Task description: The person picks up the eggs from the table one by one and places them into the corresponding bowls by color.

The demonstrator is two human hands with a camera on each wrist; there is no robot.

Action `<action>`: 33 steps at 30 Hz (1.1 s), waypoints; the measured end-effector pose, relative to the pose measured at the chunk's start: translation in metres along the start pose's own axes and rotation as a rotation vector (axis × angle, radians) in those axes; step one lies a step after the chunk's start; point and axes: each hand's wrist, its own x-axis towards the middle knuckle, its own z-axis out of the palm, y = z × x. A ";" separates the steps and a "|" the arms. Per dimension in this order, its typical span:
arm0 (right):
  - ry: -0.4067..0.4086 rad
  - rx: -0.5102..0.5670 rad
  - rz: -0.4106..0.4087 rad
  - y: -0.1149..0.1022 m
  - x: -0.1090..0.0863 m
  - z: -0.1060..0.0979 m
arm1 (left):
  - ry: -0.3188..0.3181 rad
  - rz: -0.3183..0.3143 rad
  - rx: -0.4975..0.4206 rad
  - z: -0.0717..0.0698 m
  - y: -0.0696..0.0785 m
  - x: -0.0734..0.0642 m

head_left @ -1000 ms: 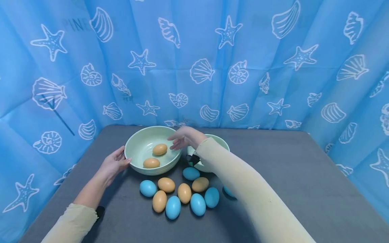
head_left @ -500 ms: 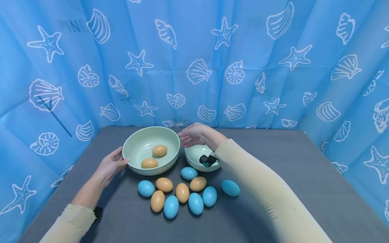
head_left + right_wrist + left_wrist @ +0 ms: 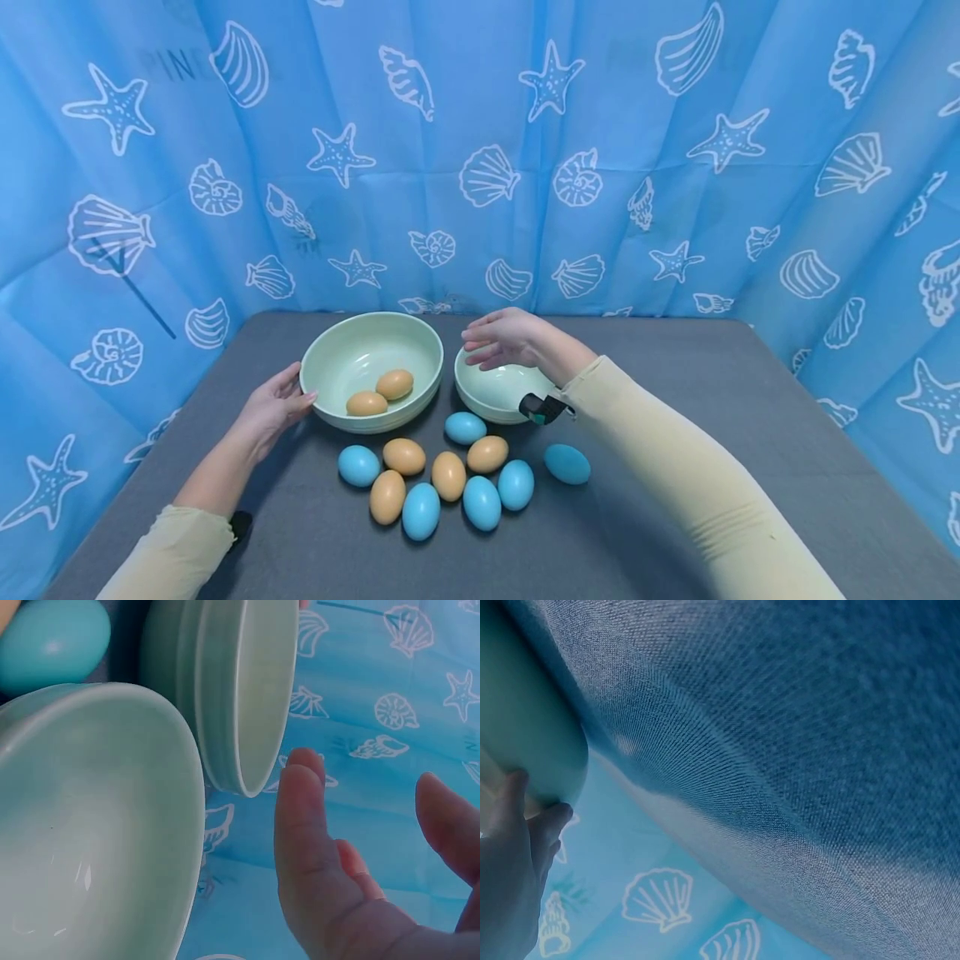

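Note:
My left hand [image 3: 272, 410] holds the left side of the large pale-green bowl [image 3: 431, 395], its thumb near the rim and fingers along the outer wall. The left wrist view shows these fingertips on the bowl's outside [image 3: 544, 727]. Inside that bowl two light-brown eggs [image 3: 366, 404] lie side by side. My right hand [image 3: 510, 337] hovers over the back of the smaller pale-green bowl [image 3: 480, 397], fingers extended and holding nothing. In the right wrist view, thumb and fingers are spread apart beyond both rims. The visible inside of the small bowl [image 3: 97, 840] shows no egg.
In front of the bowls, several blue eggs [image 3: 422, 511] and several light-brown eggs [image 3: 387, 497] lie loose on the grey cloth-covered table [image 3: 315, 542]. One blue egg [image 3: 567, 464] sits apart at the right, near my right forearm. A blue shell-print curtain [image 3: 450, 108] hangs behind.
My right hand has moved right, from the large bowl's rim to over the small bowl. One brown egg in the large bowl has rolled toward the other. The left hand keeps its hold.

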 end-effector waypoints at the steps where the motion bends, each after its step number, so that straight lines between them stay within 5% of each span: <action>1: 0.001 -0.003 -0.001 0.002 -0.002 -0.001 | 0.000 -0.001 0.003 0.000 0.000 0.000; 33: -0.027 -0.120 -0.018 0.059 -0.050 -0.016 | 0.002 -0.015 -0.005 0.000 0.001 0.000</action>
